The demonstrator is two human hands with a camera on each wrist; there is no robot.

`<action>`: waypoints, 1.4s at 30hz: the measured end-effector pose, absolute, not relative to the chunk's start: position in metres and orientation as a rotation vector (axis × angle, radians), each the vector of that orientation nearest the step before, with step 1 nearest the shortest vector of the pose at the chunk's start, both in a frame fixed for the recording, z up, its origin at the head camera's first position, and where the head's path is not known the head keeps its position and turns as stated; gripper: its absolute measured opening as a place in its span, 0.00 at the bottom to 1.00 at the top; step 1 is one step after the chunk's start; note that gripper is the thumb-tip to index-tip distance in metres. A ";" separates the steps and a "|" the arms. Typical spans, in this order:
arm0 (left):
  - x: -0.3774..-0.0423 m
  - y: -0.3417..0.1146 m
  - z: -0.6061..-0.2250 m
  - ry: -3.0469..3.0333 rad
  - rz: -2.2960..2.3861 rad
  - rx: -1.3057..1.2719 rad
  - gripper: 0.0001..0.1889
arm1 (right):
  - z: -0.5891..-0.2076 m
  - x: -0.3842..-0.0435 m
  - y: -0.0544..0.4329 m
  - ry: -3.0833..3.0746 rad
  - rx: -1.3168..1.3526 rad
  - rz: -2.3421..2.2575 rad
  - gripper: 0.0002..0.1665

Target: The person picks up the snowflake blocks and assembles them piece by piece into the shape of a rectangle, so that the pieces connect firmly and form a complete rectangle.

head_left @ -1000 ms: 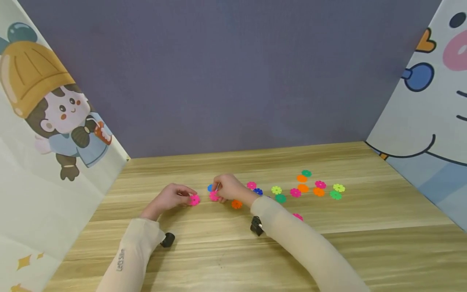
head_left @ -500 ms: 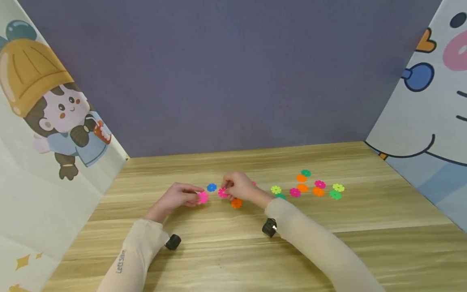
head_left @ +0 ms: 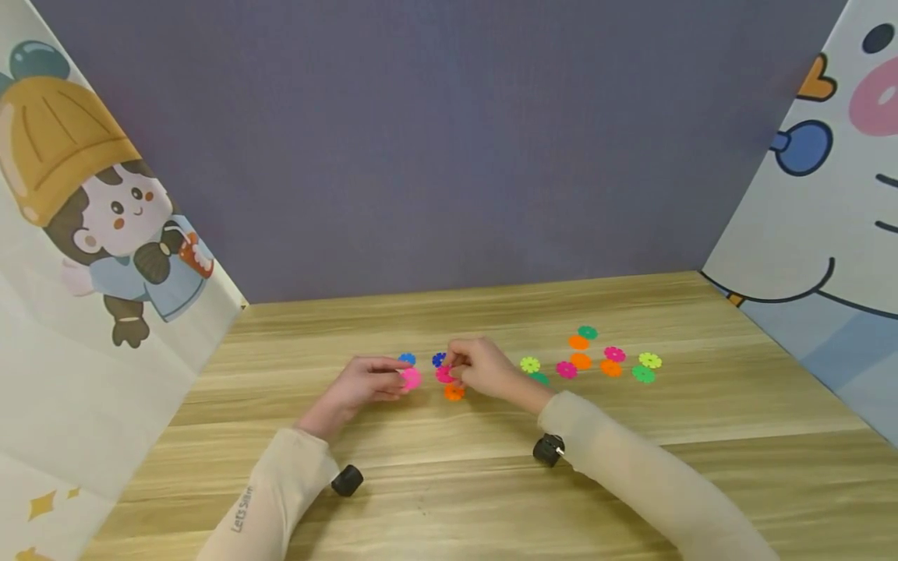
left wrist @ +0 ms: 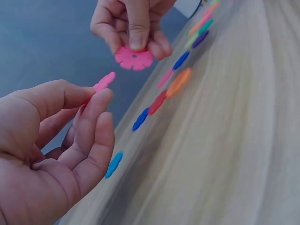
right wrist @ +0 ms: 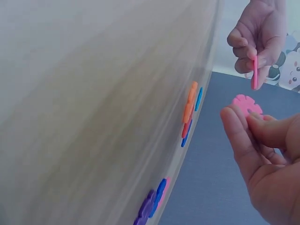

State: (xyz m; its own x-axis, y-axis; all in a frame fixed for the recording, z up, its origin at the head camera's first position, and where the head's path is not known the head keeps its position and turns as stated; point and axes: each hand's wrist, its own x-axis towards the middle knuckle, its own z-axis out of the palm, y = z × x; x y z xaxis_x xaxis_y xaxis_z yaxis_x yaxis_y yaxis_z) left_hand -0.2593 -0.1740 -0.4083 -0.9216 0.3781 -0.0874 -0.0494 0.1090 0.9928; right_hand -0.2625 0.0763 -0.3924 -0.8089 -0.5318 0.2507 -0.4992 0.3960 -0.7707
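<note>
My left hand (head_left: 365,383) pinches a pink flower-shaped disc (left wrist: 105,81) with notched edges between thumb and fingers. A matching pink disc (left wrist: 134,58) is pinched in my right hand (head_left: 487,370), thumb laid over its edge. Both discs are held above the table, and a gap separates them. The left wrist view has the left disc nearly edge-on and the right disc face-on. Beneath the hands lie an orange disc (head_left: 454,392), a dark blue disc (head_left: 439,359), a light blue disc (head_left: 407,359) and a red disc (left wrist: 157,101).
More discs lie to the right on the wooden table (head_left: 435,499), among them a yellow disc (head_left: 530,364), a pink disc (head_left: 567,370) and a green disc (head_left: 644,375). A grey panel (head_left: 449,148) stands at the back. Printed panels flank the table.
Both hands have moved to the right, each keeping its pink disc. The dark blue disc now shows beside the right hand. The discs on the table at right stay put.
</note>
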 end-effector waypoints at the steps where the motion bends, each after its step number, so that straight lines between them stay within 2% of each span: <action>1: -0.258 -0.172 -0.409 2.063 1.882 0.320 0.19 | -0.392 -0.261 0.078 2.597 -0.960 -1.424 0.10; 18: -0.247 -0.133 -0.411 1.926 2.018 0.213 0.20 | -0.385 -0.248 0.100 2.581 -1.090 -1.527 0.11; 42: -0.239 -0.121 -0.406 1.744 2.147 0.051 0.18 | -0.391 -0.246 0.100 2.510 -1.182 -1.636 0.13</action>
State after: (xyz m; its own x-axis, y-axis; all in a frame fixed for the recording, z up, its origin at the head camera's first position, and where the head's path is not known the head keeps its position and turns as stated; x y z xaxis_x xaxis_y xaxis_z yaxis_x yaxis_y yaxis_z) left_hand -0.2393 -0.1215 -0.4064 -0.9298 0.3067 -0.2037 -0.2621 -0.1629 0.9512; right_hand -0.2461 0.1004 -0.3907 -0.7280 -0.5305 0.4342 -0.6114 0.2158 -0.7613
